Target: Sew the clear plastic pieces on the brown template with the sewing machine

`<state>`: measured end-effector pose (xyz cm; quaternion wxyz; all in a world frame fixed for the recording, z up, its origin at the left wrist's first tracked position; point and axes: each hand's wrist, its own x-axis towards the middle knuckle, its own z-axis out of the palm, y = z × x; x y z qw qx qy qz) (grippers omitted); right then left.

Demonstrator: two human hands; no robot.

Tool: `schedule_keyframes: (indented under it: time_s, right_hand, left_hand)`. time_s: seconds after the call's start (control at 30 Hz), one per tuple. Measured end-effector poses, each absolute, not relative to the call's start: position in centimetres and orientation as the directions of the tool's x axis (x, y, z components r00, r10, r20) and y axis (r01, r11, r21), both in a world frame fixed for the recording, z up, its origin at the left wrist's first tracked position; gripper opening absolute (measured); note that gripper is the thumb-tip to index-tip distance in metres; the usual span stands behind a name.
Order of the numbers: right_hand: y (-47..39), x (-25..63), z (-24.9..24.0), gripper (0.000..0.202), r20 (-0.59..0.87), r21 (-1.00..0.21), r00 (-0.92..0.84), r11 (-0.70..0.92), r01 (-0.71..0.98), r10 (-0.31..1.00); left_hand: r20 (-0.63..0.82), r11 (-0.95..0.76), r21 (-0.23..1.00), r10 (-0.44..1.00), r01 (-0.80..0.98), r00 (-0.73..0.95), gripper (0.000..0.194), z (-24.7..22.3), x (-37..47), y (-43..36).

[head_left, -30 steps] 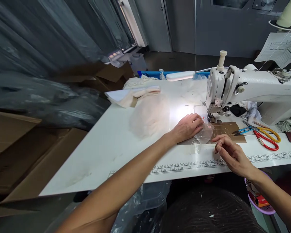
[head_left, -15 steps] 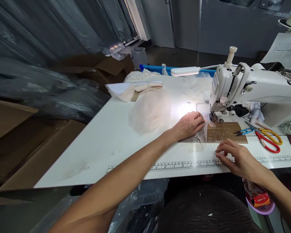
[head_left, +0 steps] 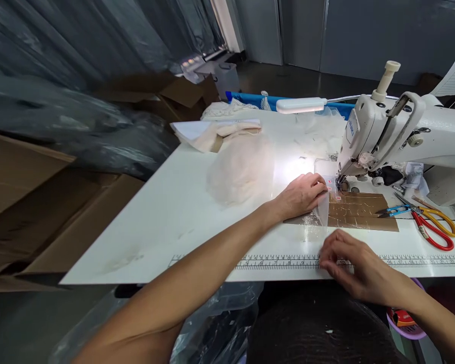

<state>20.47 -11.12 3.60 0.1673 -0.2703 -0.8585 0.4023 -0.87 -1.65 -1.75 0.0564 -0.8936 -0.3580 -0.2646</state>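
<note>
Beside the needle of a white sewing machine (head_left: pixel 367 136), my left hand (head_left: pixel 303 194) has its fingers closed on a sheer fabric (head_left: pixel 320 215). Part of that fabric, with small pink marks, reaches the presser foot. A brown taped strip (head_left: pixel 360 210) lies flat beneath and to the right of it. My right hand (head_left: pixel 345 260) hovers over the ruler marking (head_left: pixel 284 262) at the table's front edge, its fingers curled and thumb a little apart, with nothing seen in them. A round pile of sheer pale fabric (head_left: pixel 242 169) rests left of my left hand.
Scissors with red and yellow handles (head_left: pixel 432 230) and blue snips (head_left: pixel 394 211) lie at the right. Folded cream cloth (head_left: pixel 220 134) sits at the back. Cardboard boxes (head_left: pixel 79 217) stand left of the table. A lamp (head_left: pixel 301 105) hangs low behind.
My right hand has moved left and toward the table's front edge, its fingers more curled. My left hand stays on the sheer fabric. The camera view has shifted slightly.
</note>
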Motion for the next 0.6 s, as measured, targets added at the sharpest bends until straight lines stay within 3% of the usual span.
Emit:
schedule_keyframes:
  time_s: [0.17, 0.23, 0.37, 0.43, 0.53, 0.6]
  right_hand:
    - [-13.0, 22.9, 6.1, 0.015, -0.162, -0.888, -0.918, 0.351, 0.296, 0.362]
    - [-12.3, 23.5, 6.4, 0.017, -0.169, -0.875, -0.915, 0.372, 0.311, 0.367]
    - [-8.9, 24.1, 5.9, 0.013, 0.009, -0.762, -0.749, 0.489, 0.424, 0.662]
    - [-6.9, 24.2, 5.2, 0.015, 0.14, -0.7, -0.681, 0.559, 0.445, 0.719]
    - [-4.6, 23.7, 3.5, 0.019, 0.312, -0.595, -0.625, 0.66, 0.46, 0.716]
    - [-3.7, 23.1, 2.6, 0.022, 0.374, -0.539, -0.618, 0.704, 0.463, 0.692]
  left_hand:
    - [0.526, -0.752, 0.018, 0.568, 0.659, 0.633, 0.027, -1.6, -0.8, -1.7]
    - [0.52, -0.764, -0.055, 0.528, 0.643, 0.672, 0.03, -1.5, -0.7, -1.7]
    - [0.442, -0.812, -0.076, 0.493, 0.579, 0.749, 0.03, -1.0, -0.6, -2.2]
    - [0.37, -0.832, -0.023, 0.508, 0.554, 0.778, 0.033, -0.4, -0.5, -2.6]
    - [0.256, -0.833, 0.065, 0.546, 0.549, 0.798, 0.076, 0.6, -0.2, -3.4]
    - [0.197, -0.822, 0.118, 0.569, 0.557, 0.798, 0.095, 1.1, 0.1, -3.9]
